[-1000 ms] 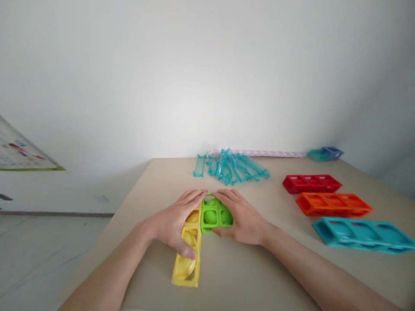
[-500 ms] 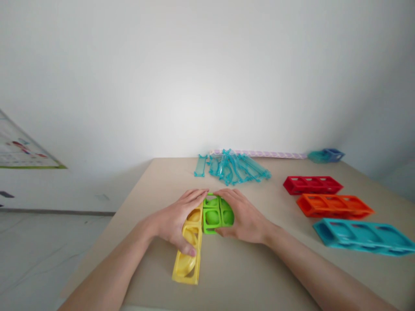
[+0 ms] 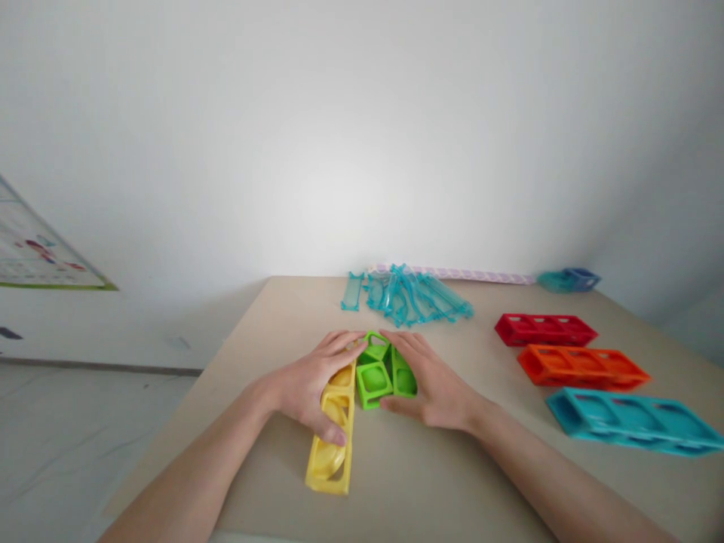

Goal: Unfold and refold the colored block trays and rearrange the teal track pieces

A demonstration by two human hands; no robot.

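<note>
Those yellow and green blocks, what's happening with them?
A person's left hand rests on a long yellow block lying on the table. The right hand grips a green block, tilted up against the yellow one's far end. Red, orange and teal blocks lie untouched to the right.

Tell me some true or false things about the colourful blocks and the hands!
1. The left hand rests on the yellow block. True.
2. The right hand holds the red block. False: it grips the green block; the red one lies apart, untouched.
3. The orange block lies between the red block and the teal block. True.
4. The clear blue pieces are stacked on the teal block. False: they lie on the table near the wall.
</note>
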